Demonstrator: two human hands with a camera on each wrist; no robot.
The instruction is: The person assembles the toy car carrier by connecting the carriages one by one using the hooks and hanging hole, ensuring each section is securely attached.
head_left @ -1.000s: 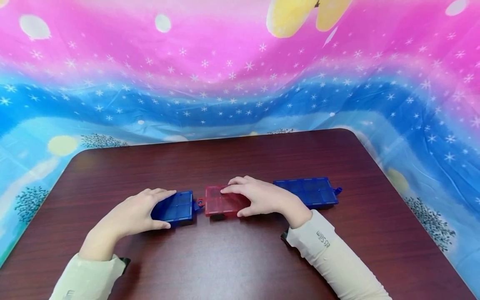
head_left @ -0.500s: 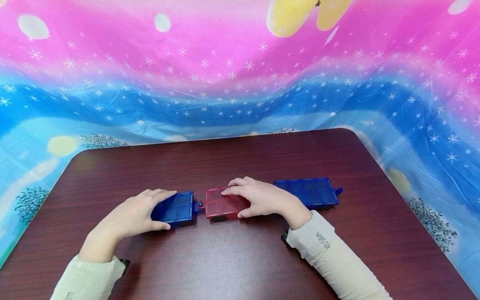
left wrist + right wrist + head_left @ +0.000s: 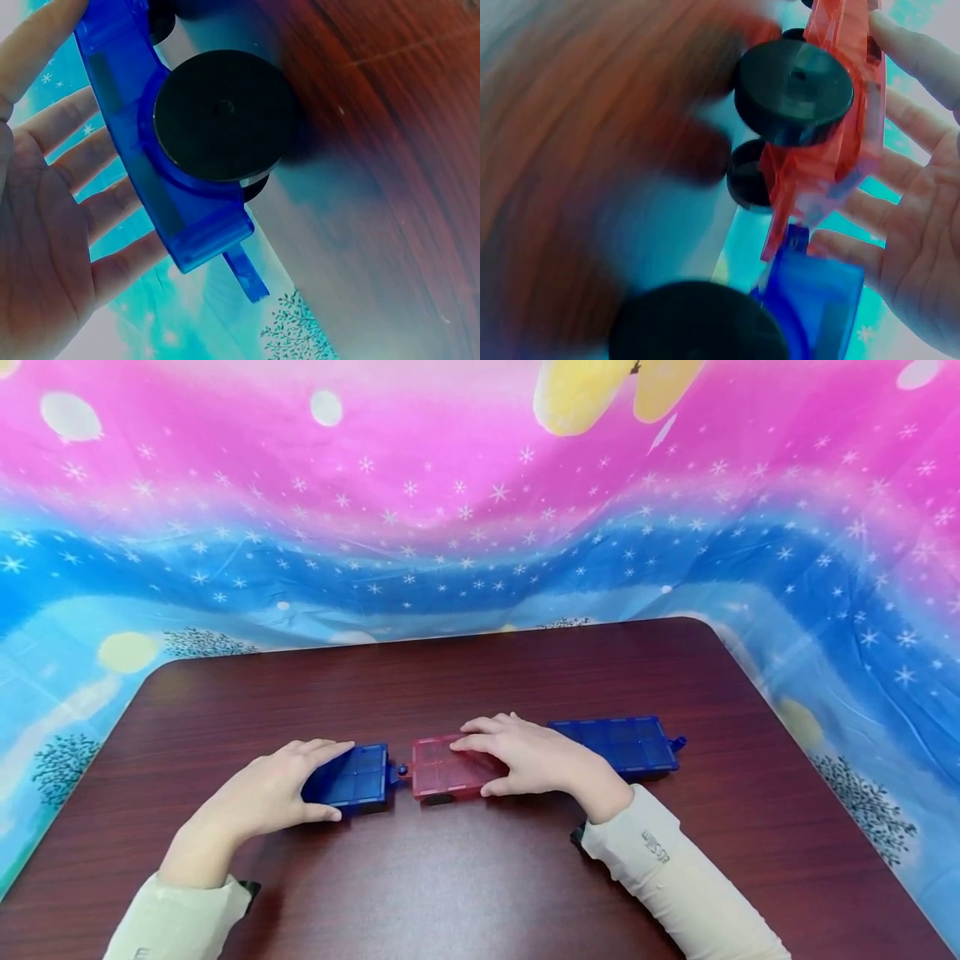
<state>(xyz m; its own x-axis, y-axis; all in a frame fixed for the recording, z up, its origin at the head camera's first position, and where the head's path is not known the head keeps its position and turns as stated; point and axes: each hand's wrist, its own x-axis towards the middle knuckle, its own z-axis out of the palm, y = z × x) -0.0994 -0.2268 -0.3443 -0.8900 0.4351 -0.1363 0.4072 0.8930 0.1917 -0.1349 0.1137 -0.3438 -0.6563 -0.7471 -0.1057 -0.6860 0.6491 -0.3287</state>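
Low in the centre of the head view, the left hand grips a blue wheeled car, thumb along its near edge and fingers curled over the far edge; the left wrist view shows the same car from below, one black wheel facing the lens and a small blue coupling tab projecting from its end. Just right of it, the right hand holds a red wheeled car, fingers laid over the top, thumb pressed to the near side; both cars stand on the dark wooden table. The two cars sit end to end at frame centre, the blue tab reaching the red car's end; whether they are actually joined cannot be told from the head view, and the right wrist view is blurred, though red and blue appear to meet there. A second, longer blue car lies to the right of centre, behind the right wrist, untouched. Both forearms wear pale sleeves. A pink and blue starred cloth fills the upper half of the frame and drapes round the table's edges.
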